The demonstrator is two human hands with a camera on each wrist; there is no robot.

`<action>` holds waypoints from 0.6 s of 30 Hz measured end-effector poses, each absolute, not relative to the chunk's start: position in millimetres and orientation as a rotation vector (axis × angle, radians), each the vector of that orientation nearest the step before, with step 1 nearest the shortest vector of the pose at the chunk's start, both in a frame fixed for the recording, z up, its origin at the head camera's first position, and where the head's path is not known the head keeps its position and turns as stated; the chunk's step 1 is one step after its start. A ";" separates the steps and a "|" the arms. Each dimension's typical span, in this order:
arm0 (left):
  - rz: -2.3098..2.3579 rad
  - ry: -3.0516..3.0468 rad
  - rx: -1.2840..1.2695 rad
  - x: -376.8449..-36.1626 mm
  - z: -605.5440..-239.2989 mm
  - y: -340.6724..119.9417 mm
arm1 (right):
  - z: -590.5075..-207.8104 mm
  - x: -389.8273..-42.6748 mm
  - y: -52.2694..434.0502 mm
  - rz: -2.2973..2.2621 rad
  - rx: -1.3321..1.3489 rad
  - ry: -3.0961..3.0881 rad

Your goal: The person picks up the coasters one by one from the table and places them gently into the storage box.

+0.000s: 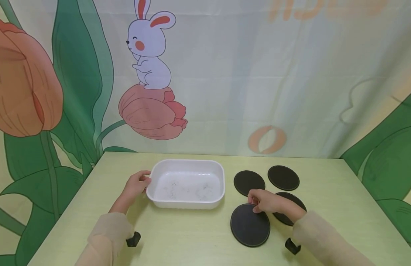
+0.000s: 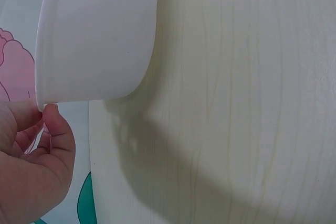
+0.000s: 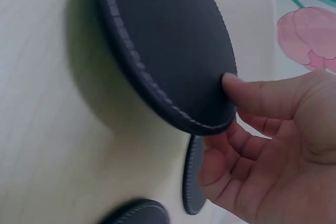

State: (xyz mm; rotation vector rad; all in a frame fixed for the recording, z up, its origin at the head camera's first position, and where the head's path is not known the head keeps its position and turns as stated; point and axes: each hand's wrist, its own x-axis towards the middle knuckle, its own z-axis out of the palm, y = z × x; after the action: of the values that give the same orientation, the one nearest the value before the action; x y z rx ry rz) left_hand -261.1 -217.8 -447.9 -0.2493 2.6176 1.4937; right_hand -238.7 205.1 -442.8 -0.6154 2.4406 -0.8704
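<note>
The near black coaster [image 1: 250, 225] lies on the tabletop [image 1: 192, 236] at the near right, its far edge tipped up off the surface, as the right wrist view shows. Our right hand [image 1: 268, 202] pinches that raised edge, the thumb [image 3: 262, 95] on the top face and the curled fingers [image 3: 236, 145] underneath. To lift it well, we judge it best to keep the pinch close to the stitched rim, raise the disc until the near edge clears the wood, and hold it level so that it does not slip from between thumb and fingers. The wrist sits low over the tabletop, the forearm coming in from the near right in a pale sleeve.

Three more coasters lie just beyond: one [image 1: 249, 182] far and left of the hand, one [image 1: 283, 177] far and right, and one [image 1: 291, 212] partly hidden under our right wrist. We cannot tell whether the wrist touches it.

To the left stands a white tray [image 1: 187, 164], rectangular with rounded corners, well apart from the held coaster. Our left hand [image 1: 136, 184] grips its left rim, the thumb tip [image 2: 51, 109] up against the edge in the left wrist view and the other fingers curled behind. That arm reaches forward from the near left, wrist nearly straight.
</note>
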 end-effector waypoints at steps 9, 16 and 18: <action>1.509 2.609 -0.237 -260.0 -446.6 -219.0 | -421.6 -232.7 204.9 -0.901 -0.599 2.282; 1.512 2.601 -0.228 -259.5 -446.0 -218.3 | -411.2 -236.9 200.3 -0.984 -0.684 2.176; 1.511 2.601 -0.227 -260.1 -446.3 -218.3 | -407.5 -239.5 197.6 -1.036 -0.690 2.147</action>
State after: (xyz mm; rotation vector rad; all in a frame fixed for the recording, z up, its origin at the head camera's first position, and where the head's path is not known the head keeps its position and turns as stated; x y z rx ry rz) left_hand -260.1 -218.3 -446.3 -0.2272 2.6009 1.5114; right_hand -239.5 197.6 -407.5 -0.6902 2.1473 -1.0357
